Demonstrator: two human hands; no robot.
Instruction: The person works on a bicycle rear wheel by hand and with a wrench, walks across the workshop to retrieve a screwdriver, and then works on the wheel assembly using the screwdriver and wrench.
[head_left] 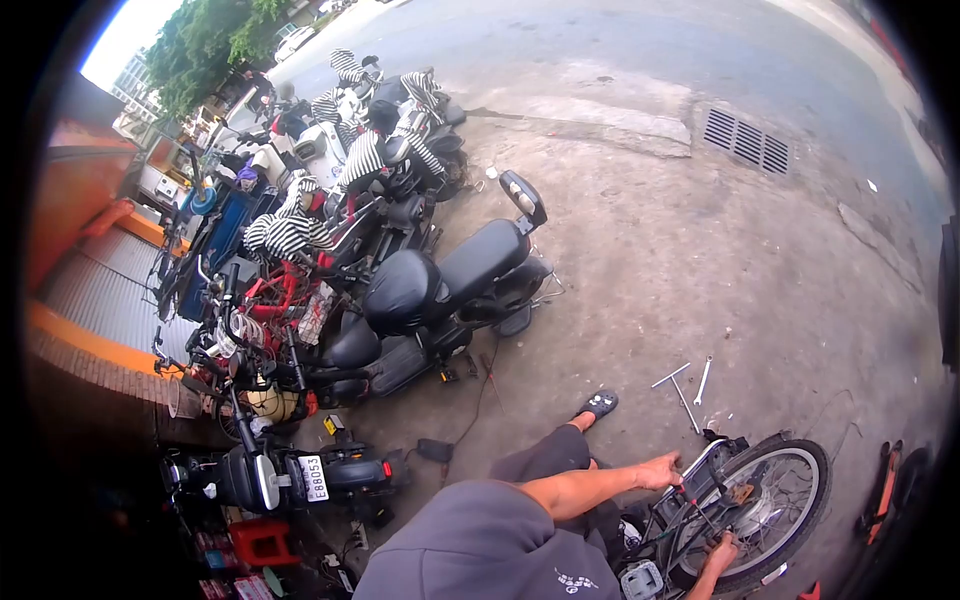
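Observation:
A bicycle-type wheel point(800, 475) with a black tyre and silver spokes lies tilted at the lower right, joined to a two-wheeler's rear end. My left hand point(658, 471) is closed at the frame near the wheel's upper left edge. Beside its fingers, a thin rod with a red part point(688, 492) runs toward the hub; I cannot tell whether the hand holds it. Near the hub, my right hand point(721, 552) has its fingers curled together, and what they hold is too small to make out. A rusty brown part point(739, 494) shows by the hub.
A T-shaped wrench point(681, 385) and a spanner point(704, 381) lie on the concrete above the wheel. A black scooter point(450, 285) stands left of centre, before several parked two-wheelers. A red stool point(264, 541) is at lower left. A drain grate point(746, 141) lies farther off.

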